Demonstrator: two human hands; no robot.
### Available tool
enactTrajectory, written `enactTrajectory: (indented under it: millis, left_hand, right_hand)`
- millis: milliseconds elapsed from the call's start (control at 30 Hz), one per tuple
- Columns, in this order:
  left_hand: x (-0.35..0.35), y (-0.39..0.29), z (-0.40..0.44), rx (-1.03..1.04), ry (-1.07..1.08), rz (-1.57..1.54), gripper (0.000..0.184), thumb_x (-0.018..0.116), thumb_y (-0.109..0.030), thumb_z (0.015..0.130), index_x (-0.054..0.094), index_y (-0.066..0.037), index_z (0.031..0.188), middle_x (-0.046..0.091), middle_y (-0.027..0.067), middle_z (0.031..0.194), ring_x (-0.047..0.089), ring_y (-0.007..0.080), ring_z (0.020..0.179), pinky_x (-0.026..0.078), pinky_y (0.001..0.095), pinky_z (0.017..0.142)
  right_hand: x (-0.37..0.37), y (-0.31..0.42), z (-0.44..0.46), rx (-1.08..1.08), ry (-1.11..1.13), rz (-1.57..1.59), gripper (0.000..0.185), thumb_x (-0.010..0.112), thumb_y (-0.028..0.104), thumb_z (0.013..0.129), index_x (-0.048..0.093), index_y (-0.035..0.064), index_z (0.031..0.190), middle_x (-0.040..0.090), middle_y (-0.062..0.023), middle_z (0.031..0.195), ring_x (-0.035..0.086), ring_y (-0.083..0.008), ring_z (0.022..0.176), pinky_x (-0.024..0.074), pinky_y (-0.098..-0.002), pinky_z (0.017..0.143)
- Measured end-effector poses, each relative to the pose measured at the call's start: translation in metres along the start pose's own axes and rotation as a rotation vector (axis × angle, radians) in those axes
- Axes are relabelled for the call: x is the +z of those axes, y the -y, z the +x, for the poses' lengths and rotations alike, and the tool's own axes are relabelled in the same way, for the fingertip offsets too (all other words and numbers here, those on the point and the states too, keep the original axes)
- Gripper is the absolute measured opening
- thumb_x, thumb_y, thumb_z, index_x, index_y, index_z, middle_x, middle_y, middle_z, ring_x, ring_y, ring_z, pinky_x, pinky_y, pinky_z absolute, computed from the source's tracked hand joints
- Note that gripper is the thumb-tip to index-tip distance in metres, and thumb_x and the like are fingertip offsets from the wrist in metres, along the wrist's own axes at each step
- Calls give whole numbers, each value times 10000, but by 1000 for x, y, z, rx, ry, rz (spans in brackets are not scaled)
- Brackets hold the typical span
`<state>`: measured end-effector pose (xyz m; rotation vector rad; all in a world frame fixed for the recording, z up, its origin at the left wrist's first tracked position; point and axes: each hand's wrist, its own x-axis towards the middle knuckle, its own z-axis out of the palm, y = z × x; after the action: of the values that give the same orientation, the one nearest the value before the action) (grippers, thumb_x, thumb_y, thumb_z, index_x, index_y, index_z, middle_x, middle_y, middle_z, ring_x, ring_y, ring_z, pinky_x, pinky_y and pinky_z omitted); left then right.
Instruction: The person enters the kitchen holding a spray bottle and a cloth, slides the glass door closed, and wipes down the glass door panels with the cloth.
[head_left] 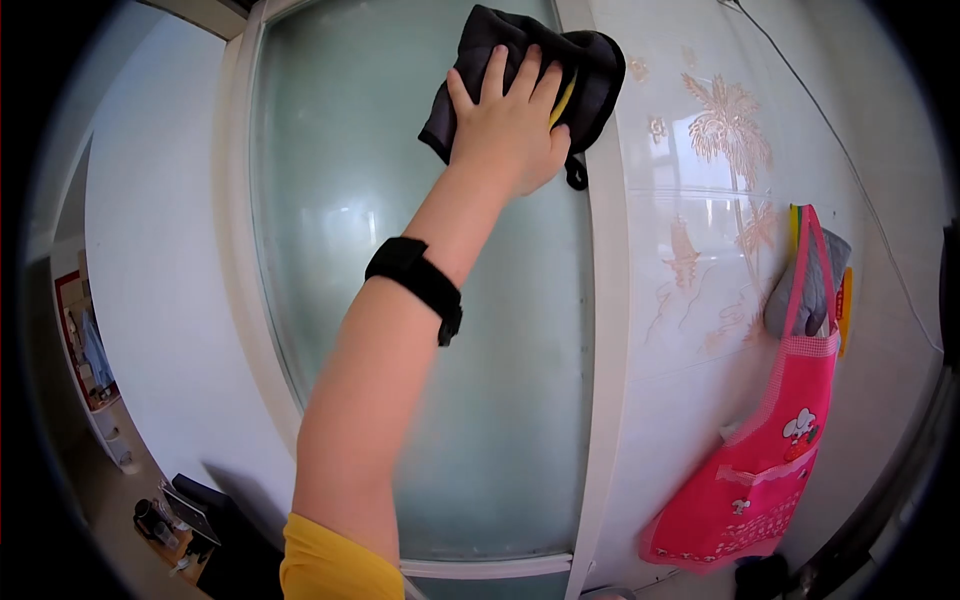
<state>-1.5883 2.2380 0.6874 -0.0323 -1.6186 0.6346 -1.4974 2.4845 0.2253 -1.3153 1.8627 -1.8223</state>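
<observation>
High on a frosted glass door panel [490, 400], my left hand [510, 135] holds a dark grey cleaning cloth [590, 75] against the surface. The fingers are spread over the cloth, and the thumb lies at its right side. Black edging and a yellow strip show on the cloth, and a small black loop hangs from its lower right. Part of the cloth bunches out to the right, over the white door frame [605, 300]. A black band is round my left wrist, and a yellow sleeve shows below. My right hand is out of view.
On the right, a pink apron [750, 480] and a grey oven mitt [785, 300] hang on the tiled wall [660, 400]. A cable [830, 125] runs down that wall. Dark items and a small stand [175, 550] are at the lower left.
</observation>
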Motion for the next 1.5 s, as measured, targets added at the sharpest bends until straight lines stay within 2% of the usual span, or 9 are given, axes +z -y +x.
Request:
enactTrajectory:
  millis: [400, 667, 733, 867, 933, 1033, 1267, 1433, 1500]
  left_hand:
    - [16, -97, -250, 127, 394, -10, 546, 528, -297, 724, 417, -200, 1250, 308, 34, 1354, 263, 292, 1234, 180, 643, 924]
    - [-5, -89, -325, 439, 497, -140, 484, 566, -387, 685, 480, -312, 1155, 386, -113, 1283, 380, 109, 1123, 231, 550, 948]
    - [-19, -62, -299, 343, 555, -100, 533, 582, -388, 668, 465, -304, 1181, 371, -80, 1302, 364, 156, 1149, 227, 561, 956]
    - [-37, 21, -229, -123, 288, 77, 591, 559, -372, 715, 403, -199, 1259, 299, 62, 1359, 268, 321, 1236, 167, 637, 939]
    - [-46, 77, -187, -400, 131, 301, 610, 515, -371, 770, 330, -144, 1305, 250, 89, 1387, 214, 337, 1269, 94, 649, 947]
    - [-44, 116, -179, -476, 33, 301, 617, 466, -385, 811, 270, -119, 1333, 223, 96, 1402, 201, 326, 1279, 20, 647, 952]
    - [-39, 41, -320, -679, 182, 190, 629, 478, -362, 781, 318, -14, 1279, 213, 213, 1371, 131, 386, 1285, 7, 651, 934]
    - [-54, -22, -461, -742, 311, -26, 281, 532, -161, 756, 485, 20, 965, 310, 287, 1258, 177, 456, 1236, 73, 637, 957]
    - [-58, -38, -498, -779, 338, -71, 394, 499, -72, 754, 425, 34, 1126, 330, 260, 1265, 215, 461, 1222, 159, 579, 976]
  right_hand:
    - [-65, 2, -48, -43, 272, 274, 613, 767, 143, 545, 494, 21, 1080, 602, -80, 895, 569, -150, 812, 454, -290, 742]
    - [-95, 13, -77, 254, 298, 179, 557, 742, 102, 575, 517, 23, 1078, 592, -66, 944, 567, -141, 832, 448, -280, 763]
    - [-98, 5, -80, 288, 325, 241, 589, 745, 105, 576, 499, 24, 1105, 590, -70, 965, 568, -155, 847, 451, -293, 773]
    - [-92, -9, -77, 230, 298, 153, 596, 737, 116, 587, 487, 20, 1119, 569, -87, 1015, 559, -172, 873, 448, -294, 775]
    - [-85, -18, -69, 175, 274, 73, 590, 730, 123, 594, 484, 17, 1120, 556, -97, 1041, 553, -178, 885, 445, -290, 774]
    - [-75, -28, -60, 184, 253, 72, 602, 728, 123, 600, 470, 18, 1134, 549, -101, 1055, 548, -180, 897, 443, -291, 778]
    - [-50, -36, -33, 248, 307, 162, 632, 739, 126, 591, 457, 18, 1146, 566, -97, 1032, 554, -182, 896, 449, -305, 788]
    - [-21, -42, -16, 340, 340, 233, 653, 746, 128, 584, 448, 18, 1154, 577, -94, 1016, 558, -183, 896, 453, -315, 795]
    - [-13, -81, -18, 443, 431, 328, 644, 709, 116, 635, 397, 5, 1187, 546, -128, 1088, 533, -192, 964, 449, -325, 822]
